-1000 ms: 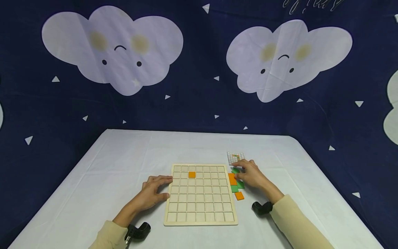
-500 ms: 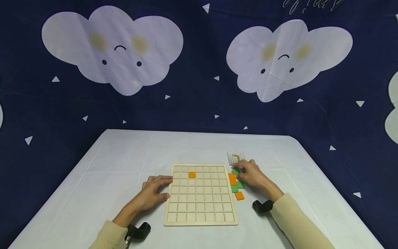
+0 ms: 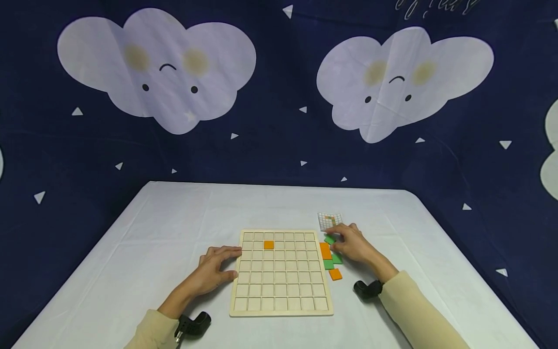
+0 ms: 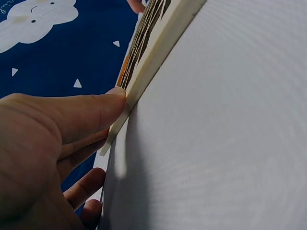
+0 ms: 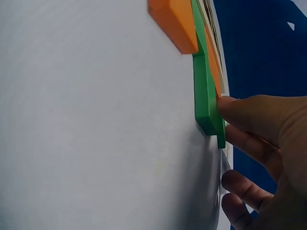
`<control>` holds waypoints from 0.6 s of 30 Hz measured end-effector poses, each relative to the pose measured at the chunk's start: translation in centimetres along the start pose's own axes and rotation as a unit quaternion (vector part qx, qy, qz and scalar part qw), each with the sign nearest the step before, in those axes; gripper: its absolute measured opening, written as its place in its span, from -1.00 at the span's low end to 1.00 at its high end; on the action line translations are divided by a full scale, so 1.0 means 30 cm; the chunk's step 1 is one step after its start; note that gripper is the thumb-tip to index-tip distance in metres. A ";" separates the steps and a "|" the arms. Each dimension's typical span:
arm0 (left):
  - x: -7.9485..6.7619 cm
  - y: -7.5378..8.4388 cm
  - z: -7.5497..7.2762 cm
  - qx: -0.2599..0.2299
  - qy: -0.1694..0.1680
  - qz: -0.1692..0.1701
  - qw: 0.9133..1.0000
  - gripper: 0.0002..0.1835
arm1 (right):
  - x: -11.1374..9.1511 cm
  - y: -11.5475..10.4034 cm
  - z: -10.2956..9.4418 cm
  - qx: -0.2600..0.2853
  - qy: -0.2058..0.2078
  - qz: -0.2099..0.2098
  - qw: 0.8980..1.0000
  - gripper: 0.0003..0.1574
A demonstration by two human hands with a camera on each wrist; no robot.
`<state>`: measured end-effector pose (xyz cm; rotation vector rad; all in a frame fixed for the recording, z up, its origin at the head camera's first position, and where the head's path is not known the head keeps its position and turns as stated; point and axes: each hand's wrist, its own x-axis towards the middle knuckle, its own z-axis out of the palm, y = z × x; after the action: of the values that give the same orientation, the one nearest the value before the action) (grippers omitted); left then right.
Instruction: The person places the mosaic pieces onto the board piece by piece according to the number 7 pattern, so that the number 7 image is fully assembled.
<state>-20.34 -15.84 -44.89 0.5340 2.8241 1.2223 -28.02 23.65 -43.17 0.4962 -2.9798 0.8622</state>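
A pale wooden grid board (image 3: 281,291) lies on the white table with one orange square tile (image 3: 269,245) in its second row from the back. My left hand (image 3: 213,271) rests at the board's left edge, thumb and fingers spread apart along it. Just off the board's right edge, my right hand (image 3: 355,245) hovers low over a small group of tiles. Its index fingertip is at the near edge of a small printed grid card (image 3: 329,220). The thumb is beside an orange tile (image 3: 325,251), with a green tile (image 3: 330,239) visible between thumb and index finger.
More green tiles (image 3: 329,264) lie beside the orange one, close against the board. A separate orange tile (image 3: 335,274) sits nearer the front. A dark blue cloth with white clouds (image 3: 157,72) hangs behind the table.
The right thumb has shifted slightly to the right, uncovering a bit more of the tiles. The left hand and the board have stayed put.
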 end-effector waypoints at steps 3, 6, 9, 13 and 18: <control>0.000 0.000 0.001 0.000 0.000 0.001 1.000 -0.45 | 0.003 -0.004 0.000 0.006 -0.008 -0.003 1.000 -0.46; 0.000 0.001 0.000 0.001 -0.001 0.003 1.000 -0.45 | 0.001 -0.006 -0.001 0.006 -0.011 0.000 1.000 -0.47; 0.000 0.001 0.000 0.003 0.001 0.003 1.000 -0.45 | -0.004 -0.004 -0.002 0.006 -0.009 0.003 1.000 -0.49; 0.001 0.000 -0.002 0.006 0.003 0.004 1.000 -0.45 | -0.014 0.005 -0.002 0.002 -0.001 0.002 1.000 -0.50; 0.002 0.000 -0.001 0.002 0.000 0.003 1.000 -0.45 | -0.023 0.013 -0.002 -0.011 0.007 -0.011 1.000 -0.53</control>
<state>-20.39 -15.86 -44.87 0.5432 2.8277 1.2181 -27.48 24.21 -43.40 0.5176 -2.9617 0.8270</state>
